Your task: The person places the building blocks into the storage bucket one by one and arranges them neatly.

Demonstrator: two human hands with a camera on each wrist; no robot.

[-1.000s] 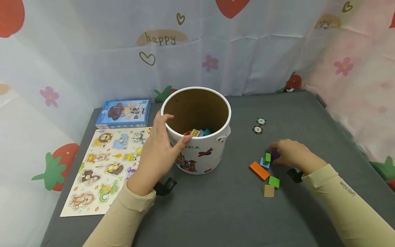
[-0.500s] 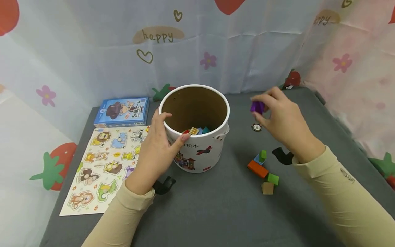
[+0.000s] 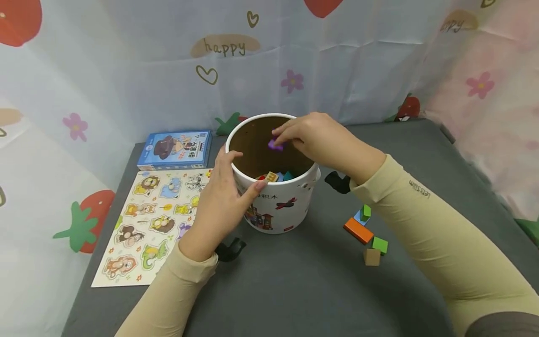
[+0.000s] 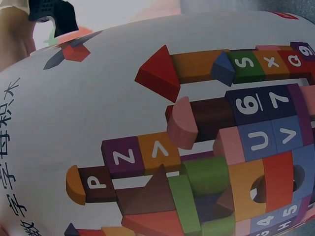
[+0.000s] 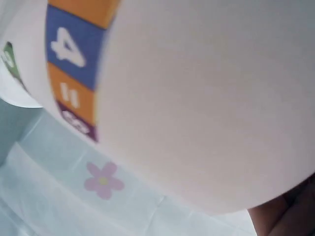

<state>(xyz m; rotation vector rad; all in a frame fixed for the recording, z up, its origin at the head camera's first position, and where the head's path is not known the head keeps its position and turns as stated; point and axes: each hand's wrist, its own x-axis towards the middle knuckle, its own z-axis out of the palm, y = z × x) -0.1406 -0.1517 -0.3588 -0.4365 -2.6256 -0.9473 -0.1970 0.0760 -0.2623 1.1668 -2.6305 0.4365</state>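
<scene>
A white bucket [image 3: 275, 206] with printed block pictures stands on the grey table, and several coloured blocks [image 3: 272, 177] lie in it. My left hand [image 3: 221, 201] grips the bucket's near left side, fingers over the rim and thumb along its front edge. Inside the bucket's mouth, my right hand [image 3: 322, 140] pinches a purple block [image 3: 276, 145], high above the blocks at the bottom. Printed letter blocks on the bucket's wall [image 4: 167, 167] fill the left wrist view. The bucket's outer wall [image 5: 197, 98] fills most of the right wrist view, where the purple block is hidden.
Right of the bucket lie an orange block [image 3: 358, 230], a blue block [image 3: 359, 217], two green blocks [image 3: 380, 245] and a tan block [image 3: 372, 257]. On the left are an animal puzzle board [image 3: 147, 234] and a blue game box [image 3: 174, 149]. A printed curtain [image 3: 168, 70] hangs behind.
My right hand has picked the purple block up from beside the other blocks and carried it left into the bucket's mouth. The left hand keeps its grip. My right arm now covers the round chips.
</scene>
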